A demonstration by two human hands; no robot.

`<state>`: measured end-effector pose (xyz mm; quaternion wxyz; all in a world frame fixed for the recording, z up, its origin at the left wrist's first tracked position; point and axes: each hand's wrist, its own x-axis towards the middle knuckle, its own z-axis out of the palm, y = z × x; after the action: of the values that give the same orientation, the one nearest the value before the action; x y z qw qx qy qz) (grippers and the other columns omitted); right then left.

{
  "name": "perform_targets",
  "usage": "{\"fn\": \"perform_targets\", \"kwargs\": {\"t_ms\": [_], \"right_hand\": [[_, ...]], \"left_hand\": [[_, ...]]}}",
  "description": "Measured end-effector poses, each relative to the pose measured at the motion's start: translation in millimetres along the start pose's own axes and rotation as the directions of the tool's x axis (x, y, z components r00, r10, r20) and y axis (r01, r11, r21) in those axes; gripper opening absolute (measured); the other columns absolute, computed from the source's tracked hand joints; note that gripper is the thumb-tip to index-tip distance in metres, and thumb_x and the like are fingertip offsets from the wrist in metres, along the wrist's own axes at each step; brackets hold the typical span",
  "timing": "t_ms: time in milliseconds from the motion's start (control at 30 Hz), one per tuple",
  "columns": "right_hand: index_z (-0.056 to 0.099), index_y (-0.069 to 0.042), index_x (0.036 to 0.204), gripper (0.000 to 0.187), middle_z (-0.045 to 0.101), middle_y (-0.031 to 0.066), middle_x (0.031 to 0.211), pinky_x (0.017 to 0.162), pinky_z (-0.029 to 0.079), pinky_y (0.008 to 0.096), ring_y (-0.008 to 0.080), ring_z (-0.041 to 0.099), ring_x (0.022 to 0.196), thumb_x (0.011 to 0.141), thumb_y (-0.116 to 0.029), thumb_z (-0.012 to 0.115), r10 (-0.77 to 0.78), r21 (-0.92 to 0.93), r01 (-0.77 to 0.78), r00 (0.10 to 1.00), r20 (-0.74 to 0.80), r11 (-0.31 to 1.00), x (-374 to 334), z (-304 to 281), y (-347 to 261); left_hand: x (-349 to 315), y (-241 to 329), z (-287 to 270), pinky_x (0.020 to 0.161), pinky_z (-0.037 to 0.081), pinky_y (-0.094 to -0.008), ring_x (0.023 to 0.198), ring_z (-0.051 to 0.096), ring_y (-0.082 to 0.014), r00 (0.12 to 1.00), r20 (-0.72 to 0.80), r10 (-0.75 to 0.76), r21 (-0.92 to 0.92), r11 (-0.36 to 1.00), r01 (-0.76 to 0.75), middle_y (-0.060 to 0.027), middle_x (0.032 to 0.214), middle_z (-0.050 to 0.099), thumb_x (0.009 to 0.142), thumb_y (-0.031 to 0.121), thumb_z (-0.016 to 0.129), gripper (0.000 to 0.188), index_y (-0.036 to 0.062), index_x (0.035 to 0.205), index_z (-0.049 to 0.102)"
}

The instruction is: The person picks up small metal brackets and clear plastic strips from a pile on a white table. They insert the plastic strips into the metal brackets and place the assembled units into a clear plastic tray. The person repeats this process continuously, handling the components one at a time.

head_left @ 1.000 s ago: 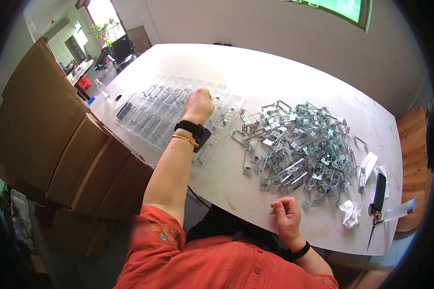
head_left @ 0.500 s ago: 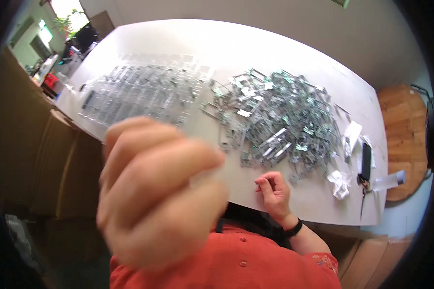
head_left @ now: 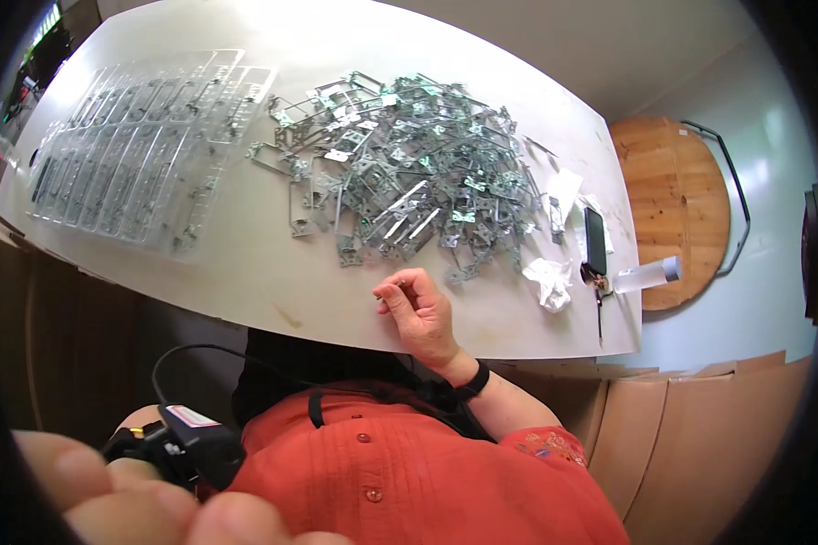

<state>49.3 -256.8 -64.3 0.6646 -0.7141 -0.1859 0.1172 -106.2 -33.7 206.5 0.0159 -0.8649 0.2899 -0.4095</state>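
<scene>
My right hand [head_left: 422,318] rests at the table's front edge, its fingers curled and thumb pressed to the forefinger. A tiny dark bit shows at the fingertips, too small to name. Just beyond lies a large heap of thin metal brackets [head_left: 427,173], tangled together. My left hand [head_left: 145,513] is large and blurred at the lower left, very close, partly cut off by the picture's edge; its fingertips are hidden. Beside it is a black box-shaped device [head_left: 211,445] with a white label and a cable. Clear plastic trays [head_left: 109,177] holding metal pieces lie on the table's left.
Right of the heap are crumpled white tissue [head_left: 549,283], a black phone-like slab [head_left: 594,241], keys [head_left: 600,283] and a clear bottle [head_left: 647,274] with a grey cap. A round wooden board [head_left: 668,209] leans by the wall. Cardboard boxes [head_left: 700,445] stand below.
My left hand has dropped from in front of the table to the lower left corner. The view has tilted and shifted, and the black device now shows. My right hand keeps its curled pose.
</scene>
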Motion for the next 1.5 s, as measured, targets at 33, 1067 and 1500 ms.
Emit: {"fn": "perform_targets", "kwargs": {"t_ms": [33, 1067, 1500], "right_hand": [[0.064, -0.005, 0.116, 0.014, 0.073, 0.0003, 0.099, 0.077, 0.057, 0.0249, 0.0073, 0.069, 0.084, 0.112, -0.017, 0.070, 0.004, -0.009, -0.005, 1.000, -0.003, 1.000, -0.6, -0.3, 0.8], [0.065, -0.003, 0.114, 0.013, 0.071, 0.0003, 0.093, 0.074, 0.056, 0.0258, 0.0083, 0.069, 0.082, 0.111, -0.014, 0.071, 0.034, 0.083, -0.038, 0.998, 0.050, 0.996, -4.8, -11.6, -9.2], [0.063, -0.003, 0.113, 0.013, 0.072, 0.0024, 0.099, 0.078, 0.058, 0.0259, 0.0096, 0.070, 0.085, 0.112, -0.014, 0.069, 0.217, 0.091, -0.221, 0.975, 0.054, 0.971, -36.1, -85.5, -20.8]], "left_hand": [[-1.1, -0.5, -1.1, 0.072, 0.058, -0.0419, 0.079, 0.069, -0.0283, 1.000, 0.005, 0.004, -0.001, 1.000, -0.004, -0.0135, 0.091, 0.073, 0.097, 0.006, 0.065, 0.009, 0.0015, 0.097, 0.073], [-45.9, 14.1, 190.8, 0.070, 0.055, -0.0437, 0.079, 0.070, -0.0359, 0.800, 0.468, -0.376, -0.557, 0.577, 0.597, -0.0156, 0.092, 0.069, 0.095, 0.003, 0.074, 0.014, 0.0025, 0.108, 0.071], [-43.5, 4.3, 261.4, 0.072, 0.056, -0.0419, 0.078, 0.068, -0.0330, 0.651, 0.509, -0.563, -0.390, 0.523, 0.758, -0.0180, 0.095, 0.069, 0.101, 0.015, 0.074, 0.019, 0.0000, 0.110, 0.065]]}}
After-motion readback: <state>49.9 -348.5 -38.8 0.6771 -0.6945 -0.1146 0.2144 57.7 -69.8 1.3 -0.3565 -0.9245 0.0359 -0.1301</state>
